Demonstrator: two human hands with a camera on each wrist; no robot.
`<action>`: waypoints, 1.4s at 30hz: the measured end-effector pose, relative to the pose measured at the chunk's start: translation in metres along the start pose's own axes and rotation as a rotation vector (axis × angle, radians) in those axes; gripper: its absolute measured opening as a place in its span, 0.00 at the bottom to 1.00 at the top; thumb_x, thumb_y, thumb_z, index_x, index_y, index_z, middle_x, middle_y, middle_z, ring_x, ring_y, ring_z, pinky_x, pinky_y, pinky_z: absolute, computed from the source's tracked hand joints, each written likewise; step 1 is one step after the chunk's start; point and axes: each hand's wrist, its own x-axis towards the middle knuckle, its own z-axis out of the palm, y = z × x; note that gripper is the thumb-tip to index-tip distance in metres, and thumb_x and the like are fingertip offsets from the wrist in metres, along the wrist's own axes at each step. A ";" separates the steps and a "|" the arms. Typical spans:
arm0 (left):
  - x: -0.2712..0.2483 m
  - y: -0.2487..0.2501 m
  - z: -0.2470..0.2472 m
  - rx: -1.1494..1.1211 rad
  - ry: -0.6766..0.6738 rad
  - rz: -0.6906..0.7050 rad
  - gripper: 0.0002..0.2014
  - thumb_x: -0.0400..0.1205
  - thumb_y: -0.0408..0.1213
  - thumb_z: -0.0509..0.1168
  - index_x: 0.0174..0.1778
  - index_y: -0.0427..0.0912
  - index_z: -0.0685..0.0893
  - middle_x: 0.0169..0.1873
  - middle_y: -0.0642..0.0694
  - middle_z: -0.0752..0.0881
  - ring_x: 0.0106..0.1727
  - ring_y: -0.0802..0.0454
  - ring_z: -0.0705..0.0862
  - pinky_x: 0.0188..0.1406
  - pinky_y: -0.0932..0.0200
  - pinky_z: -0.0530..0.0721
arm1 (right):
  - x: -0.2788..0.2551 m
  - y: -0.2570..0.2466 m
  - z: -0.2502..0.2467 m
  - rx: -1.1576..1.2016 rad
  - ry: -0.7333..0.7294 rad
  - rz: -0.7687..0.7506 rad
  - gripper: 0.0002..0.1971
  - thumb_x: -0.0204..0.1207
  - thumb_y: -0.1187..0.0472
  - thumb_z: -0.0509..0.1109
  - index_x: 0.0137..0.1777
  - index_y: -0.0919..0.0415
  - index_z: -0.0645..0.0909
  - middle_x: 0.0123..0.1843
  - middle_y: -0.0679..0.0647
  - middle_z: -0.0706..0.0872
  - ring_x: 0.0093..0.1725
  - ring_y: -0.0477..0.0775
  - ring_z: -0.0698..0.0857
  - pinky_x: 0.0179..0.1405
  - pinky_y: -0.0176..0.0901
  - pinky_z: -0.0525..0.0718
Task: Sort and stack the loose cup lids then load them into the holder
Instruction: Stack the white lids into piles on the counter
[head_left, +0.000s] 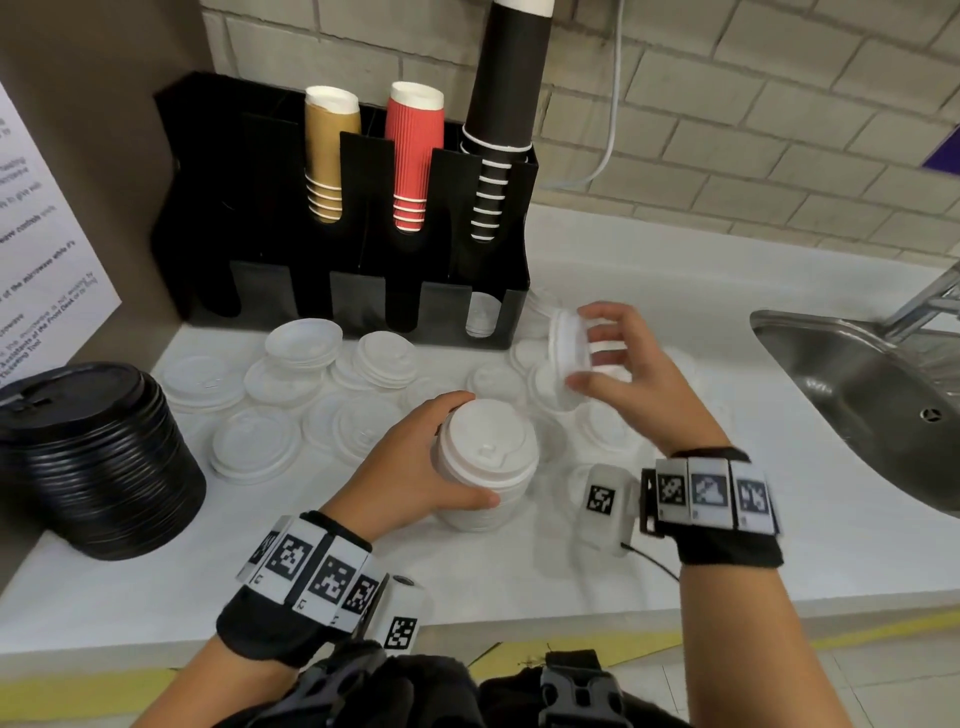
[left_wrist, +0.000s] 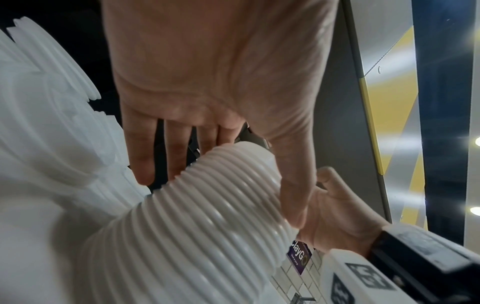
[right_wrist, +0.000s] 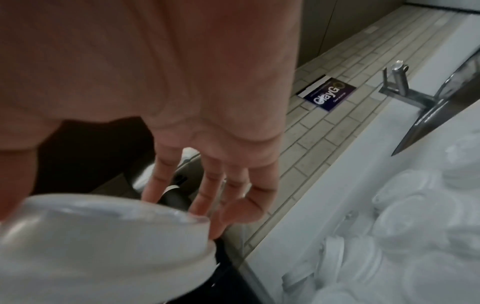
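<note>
Two hands on white lids, much of the grip hidden.

The left hand (head_left: 415, 467) wraps thumb and curled fingers around a tall stack of white lids (head_left: 485, 462) standing on the white counter (head_left: 779, 545); its fingertips are hidden behind the stack in the head view, and in the left wrist view the stack's ribbed side (left_wrist: 207, 216) covers them too. Up and to the right of that grip, the right hand (head_left: 631, 374) pinches a small bunch of lids (head_left: 569, 345) on edge between thumb and fingers; motion blur leaves their number unclear. Beyond both hands loose lids (head_left: 291, 374) lie scattered before the black holder (head_left: 363, 291), whose front slots are dark, with only one faint lid stack (head_left: 482, 314) showing. A black lid stack (head_left: 98, 457) is cut off left of the left-hand grip.
</note>
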 end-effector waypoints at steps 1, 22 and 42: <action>0.000 0.000 0.000 0.000 -0.003 -0.001 0.40 0.61 0.43 0.86 0.63 0.71 0.71 0.60 0.70 0.79 0.60 0.81 0.73 0.55 0.71 0.75 | -0.007 -0.005 0.007 0.015 -0.055 -0.016 0.26 0.66 0.59 0.79 0.62 0.40 0.75 0.56 0.43 0.81 0.51 0.45 0.82 0.43 0.29 0.82; 0.003 -0.001 0.000 -0.018 -0.014 -0.017 0.66 0.59 0.46 0.86 0.82 0.61 0.43 0.64 0.71 0.75 0.59 0.83 0.74 0.51 0.84 0.74 | -0.024 -0.016 0.054 -0.315 -0.363 -0.058 0.28 0.60 0.61 0.83 0.60 0.39 0.82 0.62 0.43 0.73 0.66 0.46 0.70 0.63 0.34 0.69; 0.003 0.004 -0.008 0.044 -0.038 0.029 0.40 0.61 0.47 0.85 0.66 0.67 0.73 0.59 0.76 0.78 0.63 0.76 0.75 0.56 0.75 0.74 | 0.090 0.057 0.019 -1.065 -0.464 0.322 0.20 0.81 0.46 0.62 0.73 0.36 0.70 0.71 0.57 0.68 0.71 0.65 0.67 0.72 0.59 0.69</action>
